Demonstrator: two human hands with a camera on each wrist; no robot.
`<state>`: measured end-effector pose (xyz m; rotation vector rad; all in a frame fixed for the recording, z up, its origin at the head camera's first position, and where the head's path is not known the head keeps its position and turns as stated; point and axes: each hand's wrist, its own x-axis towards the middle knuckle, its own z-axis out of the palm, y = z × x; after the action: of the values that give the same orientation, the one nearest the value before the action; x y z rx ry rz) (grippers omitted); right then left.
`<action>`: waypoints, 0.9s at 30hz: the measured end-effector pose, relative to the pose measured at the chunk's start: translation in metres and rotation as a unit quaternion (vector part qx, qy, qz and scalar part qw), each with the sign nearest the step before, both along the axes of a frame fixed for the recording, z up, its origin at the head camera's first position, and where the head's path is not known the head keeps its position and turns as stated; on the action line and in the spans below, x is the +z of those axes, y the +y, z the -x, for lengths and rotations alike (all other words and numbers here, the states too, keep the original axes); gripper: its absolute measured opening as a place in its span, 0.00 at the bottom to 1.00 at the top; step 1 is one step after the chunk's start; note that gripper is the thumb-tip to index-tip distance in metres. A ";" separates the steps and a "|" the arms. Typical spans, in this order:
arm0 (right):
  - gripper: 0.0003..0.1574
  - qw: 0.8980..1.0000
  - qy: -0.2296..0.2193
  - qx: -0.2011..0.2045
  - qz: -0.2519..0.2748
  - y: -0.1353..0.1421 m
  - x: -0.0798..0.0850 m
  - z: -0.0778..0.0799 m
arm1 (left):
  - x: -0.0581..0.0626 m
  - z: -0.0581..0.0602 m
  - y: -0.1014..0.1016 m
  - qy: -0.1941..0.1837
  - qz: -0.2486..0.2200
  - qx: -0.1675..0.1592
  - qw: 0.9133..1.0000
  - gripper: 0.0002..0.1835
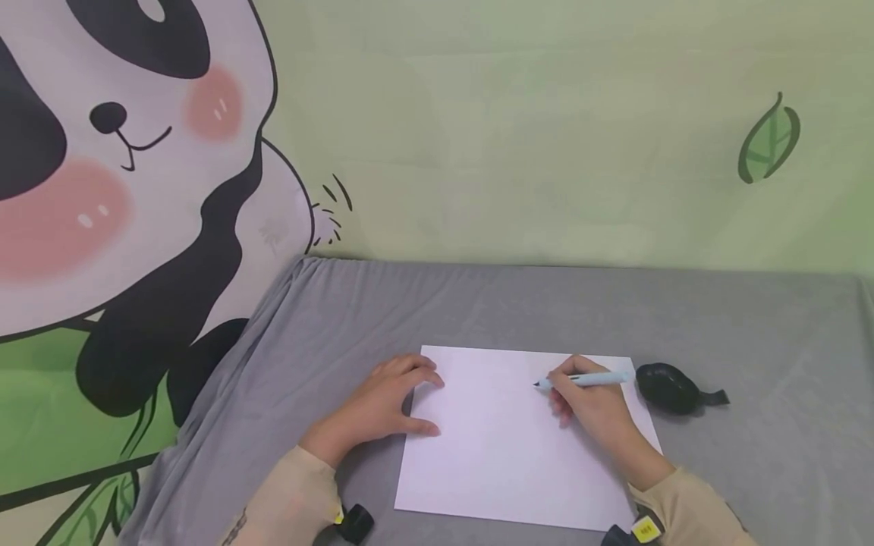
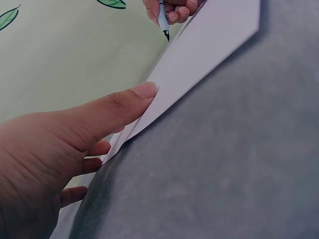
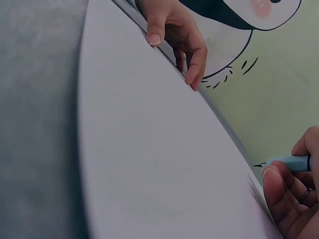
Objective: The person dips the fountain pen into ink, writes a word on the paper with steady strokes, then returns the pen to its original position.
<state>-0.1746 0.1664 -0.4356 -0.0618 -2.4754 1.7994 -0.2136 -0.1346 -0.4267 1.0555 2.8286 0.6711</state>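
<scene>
A blank white sheet of paper (image 1: 492,447) lies on the grey cloth. My left hand (image 1: 382,402) rests at its left edge, thumb and fingers spread and touching the sheet. In the left wrist view the thumb (image 2: 119,107) lies on the paper's edge. My right hand (image 1: 597,409) pinches a light-blue pen (image 1: 595,378) over the upper right part of the sheet. The pen's dark tip points left, close over the paper. The right wrist view shows the pen (image 3: 291,163) uncapped, between thumb and fingers, and no marks on the paper.
A dark, glossy oval thing (image 1: 665,388) with a short strap-like tail lies just right of the sheet. Grey cloth (image 1: 546,303) covers the table. Behind it hangs a pale green backdrop (image 1: 512,136) with a painted panda (image 1: 157,174) at left.
</scene>
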 end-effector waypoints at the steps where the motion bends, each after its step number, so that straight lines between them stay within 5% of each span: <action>1: 0.09 1.000 0.001 0.001 0.000 0.000 0.000 0.000 | 0.000 0.000 0.000 0.000 0.000 0.000 1.000 0.29; 27: 0.06 0.997 0.027 0.036 -0.058 0.000 -0.003 0.000 | 0.002 -0.001 0.001 -0.014 0.001 0.004 1.000 0.29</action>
<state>-0.1751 0.1665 -0.4384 0.0841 -2.5703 1.6549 -0.2126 -0.1336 -0.4244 1.0265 2.8102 0.6796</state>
